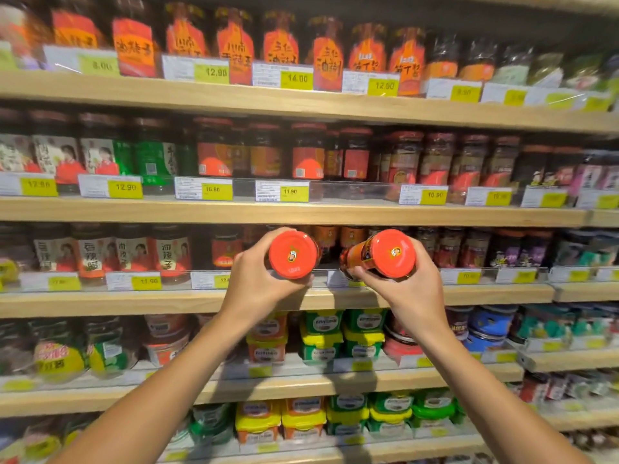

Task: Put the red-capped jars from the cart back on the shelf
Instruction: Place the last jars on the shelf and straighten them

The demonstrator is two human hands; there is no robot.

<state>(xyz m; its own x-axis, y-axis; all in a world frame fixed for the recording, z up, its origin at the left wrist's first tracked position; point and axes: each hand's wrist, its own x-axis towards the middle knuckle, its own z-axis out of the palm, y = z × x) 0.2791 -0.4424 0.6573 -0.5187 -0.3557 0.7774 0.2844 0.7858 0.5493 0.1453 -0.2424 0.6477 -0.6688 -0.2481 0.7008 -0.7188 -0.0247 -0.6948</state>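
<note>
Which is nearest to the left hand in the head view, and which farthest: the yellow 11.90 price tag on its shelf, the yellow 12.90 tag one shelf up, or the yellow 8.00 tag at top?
From the left hand:
1. Yellow 11.90 price tag, same shelf, leftward.
2. Yellow 12.90 price tag, one shelf up, left.
3. Yellow 8.00 price tag, top shelf, far left.

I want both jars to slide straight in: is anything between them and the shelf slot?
Only the clear rail with price tags along the shelf edge; the left jar and right jar must clear it.
</note>
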